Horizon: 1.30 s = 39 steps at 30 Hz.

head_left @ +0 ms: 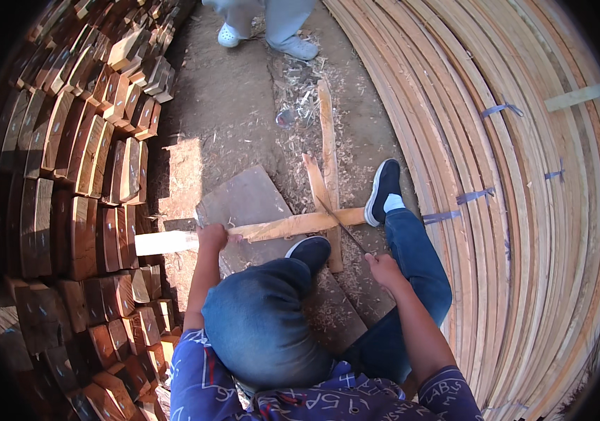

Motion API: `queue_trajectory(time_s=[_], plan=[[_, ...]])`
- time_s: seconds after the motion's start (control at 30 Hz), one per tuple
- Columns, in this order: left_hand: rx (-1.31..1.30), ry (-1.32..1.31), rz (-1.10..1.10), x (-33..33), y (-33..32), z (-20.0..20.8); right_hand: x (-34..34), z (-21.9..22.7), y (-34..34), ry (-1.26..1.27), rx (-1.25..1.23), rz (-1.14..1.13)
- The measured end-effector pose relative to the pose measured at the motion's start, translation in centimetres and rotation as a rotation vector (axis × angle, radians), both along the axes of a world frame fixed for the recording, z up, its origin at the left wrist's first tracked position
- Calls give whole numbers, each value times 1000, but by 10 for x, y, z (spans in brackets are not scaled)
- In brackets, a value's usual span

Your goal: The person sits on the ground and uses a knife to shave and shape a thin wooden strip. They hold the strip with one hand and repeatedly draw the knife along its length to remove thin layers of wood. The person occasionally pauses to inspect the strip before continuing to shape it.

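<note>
A long pale wooden board (289, 226) lies crosswise in front of me, its left end bright in the sun. My left hand (213, 237) is closed around the board near that end. My right hand (383, 269) grips the near end of a long, thin, dark-bladed tool (342, 226). The blade slants across the board toward its right part; whether it is a knife or a saw I cannot tell. My dark shoe (384, 189) is at the board's right end, and my other shoe (309, 252) is just below its middle.
Two narrow wood strips (327, 133) (316, 181) lie on the ground under and beyond the board, among scattered shavings (300, 91). A flat panel (244, 196) lies beneath. Stacked timber (89, 154) lines the left, long tied slats (468, 140) the right. Another person's shoes (293, 48) stand ahead.
</note>
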<state>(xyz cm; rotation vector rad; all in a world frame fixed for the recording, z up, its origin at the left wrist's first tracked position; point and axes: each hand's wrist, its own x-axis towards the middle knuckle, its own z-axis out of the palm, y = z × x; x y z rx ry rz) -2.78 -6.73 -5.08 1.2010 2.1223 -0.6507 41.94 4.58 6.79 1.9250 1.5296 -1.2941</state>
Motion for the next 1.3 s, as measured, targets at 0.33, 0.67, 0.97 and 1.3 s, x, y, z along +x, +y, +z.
queue_trajectory(time_s=[0.33, 0.67, 0.97, 1.3], plan=[[39, -15, 24, 11, 4, 4, -7, 28, -5, 212, 239, 49], [105, 9, 30, 19, -3, 9, 36, -21, -17, -21, 150, 115], [56, 245, -54, 44, 1, 53, -16, 44, -14, 203, 35, -95], [21, 202, 72, 57, -4, 60, 30, -22, -29, 19, 260, 15]])
